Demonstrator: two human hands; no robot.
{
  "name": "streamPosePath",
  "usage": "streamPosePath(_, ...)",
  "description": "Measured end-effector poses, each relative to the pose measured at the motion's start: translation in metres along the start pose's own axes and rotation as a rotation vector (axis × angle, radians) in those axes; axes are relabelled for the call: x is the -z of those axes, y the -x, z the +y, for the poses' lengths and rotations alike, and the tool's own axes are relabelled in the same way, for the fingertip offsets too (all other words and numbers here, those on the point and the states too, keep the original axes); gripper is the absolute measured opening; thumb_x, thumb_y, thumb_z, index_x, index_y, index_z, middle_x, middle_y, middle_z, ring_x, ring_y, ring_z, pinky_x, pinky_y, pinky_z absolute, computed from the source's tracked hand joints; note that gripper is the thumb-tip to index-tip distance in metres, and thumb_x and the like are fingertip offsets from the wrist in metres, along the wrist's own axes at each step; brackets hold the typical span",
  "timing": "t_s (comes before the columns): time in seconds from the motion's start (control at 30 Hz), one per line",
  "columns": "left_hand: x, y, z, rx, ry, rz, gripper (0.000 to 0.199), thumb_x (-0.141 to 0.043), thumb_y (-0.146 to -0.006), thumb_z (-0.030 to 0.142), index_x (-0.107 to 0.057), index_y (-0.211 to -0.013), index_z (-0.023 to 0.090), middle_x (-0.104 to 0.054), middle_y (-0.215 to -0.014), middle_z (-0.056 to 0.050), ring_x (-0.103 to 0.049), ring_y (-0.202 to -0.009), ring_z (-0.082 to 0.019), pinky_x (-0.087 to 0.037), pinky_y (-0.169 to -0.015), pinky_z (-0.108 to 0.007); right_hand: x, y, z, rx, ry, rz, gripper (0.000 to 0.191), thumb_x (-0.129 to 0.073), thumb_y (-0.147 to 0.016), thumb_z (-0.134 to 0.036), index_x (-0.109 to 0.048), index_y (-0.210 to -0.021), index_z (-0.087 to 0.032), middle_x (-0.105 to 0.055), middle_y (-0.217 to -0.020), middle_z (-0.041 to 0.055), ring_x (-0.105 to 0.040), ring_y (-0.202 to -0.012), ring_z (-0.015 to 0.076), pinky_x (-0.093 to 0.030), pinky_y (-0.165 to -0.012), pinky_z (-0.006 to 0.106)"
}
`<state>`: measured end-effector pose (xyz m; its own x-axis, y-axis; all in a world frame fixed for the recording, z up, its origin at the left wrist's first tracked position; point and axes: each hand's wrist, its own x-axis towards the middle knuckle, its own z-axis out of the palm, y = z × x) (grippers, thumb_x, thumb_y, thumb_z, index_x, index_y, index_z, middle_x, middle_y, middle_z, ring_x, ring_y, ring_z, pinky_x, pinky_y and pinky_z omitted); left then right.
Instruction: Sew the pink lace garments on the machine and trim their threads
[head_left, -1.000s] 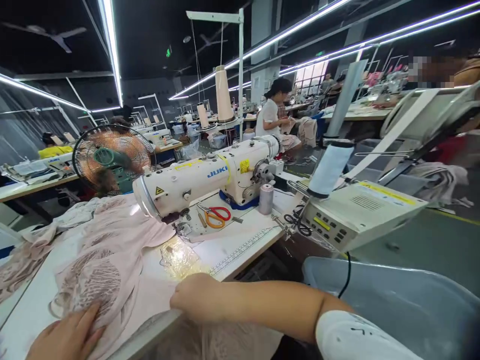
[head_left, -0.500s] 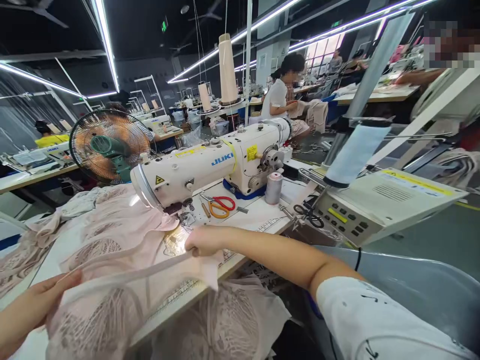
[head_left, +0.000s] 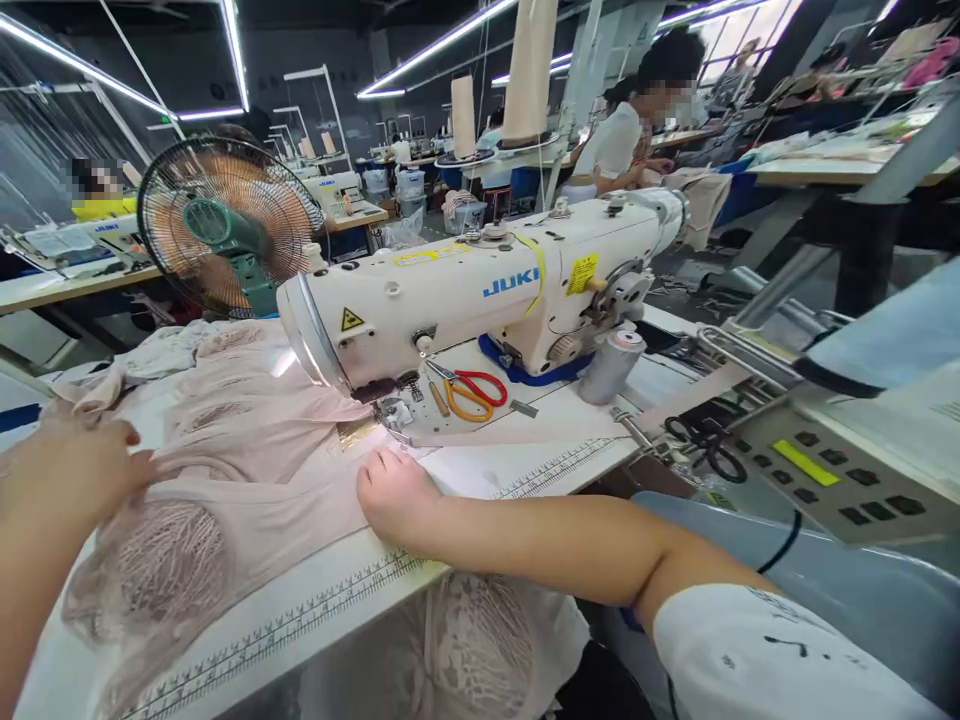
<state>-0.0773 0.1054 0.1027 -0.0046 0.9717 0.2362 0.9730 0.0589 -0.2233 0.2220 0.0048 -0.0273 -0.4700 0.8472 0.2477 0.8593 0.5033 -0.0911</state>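
Observation:
A pale pink bra [head_left: 176, 560] with lacy cups lies spread over the front of the sewing table, and its strip of fabric runs up to the white sewing machine [head_left: 420, 310]. At the left, my left hand [head_left: 82, 465], slightly blurred, has its fingers bent onto the bra's edge. My right hand [head_left: 397, 495] is closed on the bra's near edge, just in front of the needle area, with its fingertips partly hidden. More pink bras [head_left: 240, 420] lie joined in a row behind.
Red-and-orange-handled scissors [head_left: 472, 390] and a grey thread cone [head_left: 611, 365] lie under and beside the machine arm. A control box [head_left: 832, 470] juts out at right, above a blue-grey bin [head_left: 862, 590]. A fan [head_left: 225, 225] stands behind. Another bra [head_left: 480, 640] hangs below the table edge.
My left hand has moved up and left, and the bra now lies flatter on the table. My right hand has lowered its stretch of fabric to the tabletop. The view has shifted closer.

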Motion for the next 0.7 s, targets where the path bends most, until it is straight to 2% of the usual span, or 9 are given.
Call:
streamPosePath(0.03,0.007,0.007,0.025,0.013,-0.035,0.021,0.040,-0.036,-0.085,0.042,-0.062,-0.097,0.015,-0.057,-0.085,-0.007,-0.054,-0.083,-0.024,-0.044,-0.075,-0.037,-0.002,0.001,-0.001,0.018,-0.001,0.001,0.025,-0.050,-0.083,-0.011,-0.063,-0.103,-0.002,-0.062,-0.105,0.0230,-0.058,-0.096,0.0288,-0.050,-0.077,0.042)
streamPosePath(0.07,0.010,0.016,0.051,-0.044,0.007,0.021,0.038,-0.032,-0.088,0.036,-0.060,-0.103,0.015,-0.057,-0.096,-0.010,-0.055,-0.088,-0.024,-0.045,-0.077,-0.036,-0.004,0.002,0.000,0.043,-0.002,0.004,0.026,-0.051,-0.085,-0.013,-0.062,-0.106,-0.003,-0.061,-0.111,0.0230,-0.056,-0.101,0.0295,-0.049,-0.083,0.044)
streamPosePath(0.13,0.008,0.034,0.103,-0.263,0.130,-0.065,0.034,-0.031,-0.089,0.027,-0.059,-0.104,0.015,-0.061,-0.102,-0.011,-0.058,-0.090,-0.023,-0.046,-0.078,-0.033,-0.007,0.003,0.003,0.116,-0.007,0.017,0.026,-0.050,-0.088,-0.019,-0.061,-0.108,-0.006,-0.058,-0.119,0.0210,-0.052,-0.110,0.0310,-0.045,-0.092,0.049)
streamPosePath(0.2,-0.005,0.045,0.144,-0.396,0.190,-0.123,0.031,-0.038,-0.087,0.024,-0.058,-0.111,0.019,-0.062,-0.113,-0.008,-0.059,-0.097,-0.021,-0.047,-0.078,-0.028,-0.008,0.003,0.010,0.200,-0.024,0.044,0.026,-0.049,-0.092,-0.024,-0.061,-0.109,-0.009,-0.057,-0.122,0.0186,-0.049,-0.115,0.0311,-0.042,-0.097,0.050)
streamPosePath(0.27,-0.023,0.044,0.172,-0.446,0.226,-0.141,0.030,-0.044,-0.086,0.024,-0.060,-0.111,0.021,-0.063,-0.115,-0.008,-0.059,-0.101,-0.021,-0.047,-0.080,-0.027,-0.009,0.003,0.017,0.272,-0.051,0.066,0.027,-0.049,-0.093,-0.029,-0.060,-0.110,-0.011,-0.057,-0.122,0.0174,-0.047,-0.117,0.0298,-0.041,-0.098,0.049)
streamPosePath(0.37,-0.046,0.023,0.191,-0.360,0.245,-0.133,0.033,-0.039,-0.090,0.033,-0.065,-0.101,0.017,-0.067,-0.103,-0.014,-0.062,-0.097,-0.028,-0.048,-0.078,-0.034,-0.011,0.004,0.025,0.315,-0.084,0.080,0.029,-0.051,-0.093,-0.031,-0.059,-0.113,-0.011,-0.056,-0.126,0.0174,-0.045,-0.121,0.0291,-0.040,-0.099,0.047)
streamPosePath(0.47,-0.055,-0.004,0.199,-0.235,0.239,-0.155,0.039,-0.035,-0.090,0.034,-0.068,-0.093,0.014,-0.069,-0.091,-0.017,-0.066,-0.087,-0.032,-0.049,-0.071,-0.037,-0.011,0.004,0.030,0.308,-0.095,0.081,0.030,-0.051,-0.093,-0.030,-0.059,-0.115,-0.011,-0.055,-0.129,0.0167,-0.045,-0.124,0.0290,-0.039,-0.101,0.047)
streamPosePath(0.57,-0.047,-0.015,0.202,-0.213,0.238,-0.179,0.034,-0.041,-0.087,0.031,-0.067,-0.097,0.013,-0.069,-0.094,-0.019,-0.067,-0.085,-0.034,-0.050,-0.069,-0.037,-0.008,0.003,0.037,0.309,-0.099,0.060,0.027,-0.051,-0.093,-0.028,-0.060,-0.112,-0.010,-0.056,-0.129,0.0167,-0.047,-0.122,0.0278,-0.040,-0.101,0.045)
streamPosePath(0.7,-0.026,0.011,0.188,-0.390,0.259,-0.183,0.031,-0.041,-0.088,0.026,-0.064,-0.106,0.016,-0.067,-0.108,-0.014,-0.064,-0.099,-0.029,-0.050,-0.079,-0.035,-0.004,-0.002,0.044,0.343,-0.125,0.043,0.027,-0.053,-0.092,-0.028,-0.060,-0.111,-0.010,-0.057,-0.128,0.0146,-0.047,-0.121,0.0267,-0.041,-0.102,0.042)
